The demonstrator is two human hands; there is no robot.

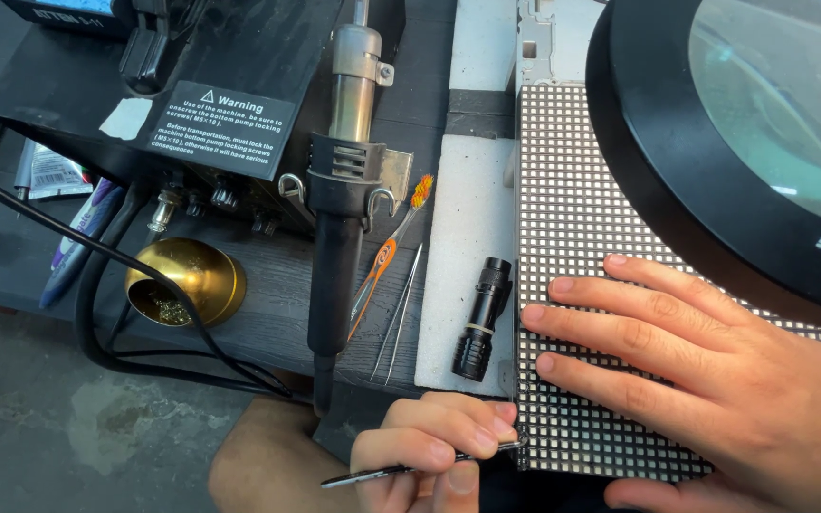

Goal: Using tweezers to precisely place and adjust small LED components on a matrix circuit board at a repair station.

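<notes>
Panel (572, 190) beside flashlight (482, 318) (magnifier (705, 123) overhead)

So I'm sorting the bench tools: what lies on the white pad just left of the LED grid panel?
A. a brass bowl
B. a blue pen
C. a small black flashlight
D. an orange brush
C: the small black flashlight lies on the white pad, beside the LED grid panel.

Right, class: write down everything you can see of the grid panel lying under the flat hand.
The grid panel is a flat rectangular board covered in even rows of small pale squares on a dark ground. It lies flat on the bench, beside a white pad. The right hand rests spread on it. The left hand touches a thin tool to its near left edge. A round magnifier overhangs its far right.
</notes>
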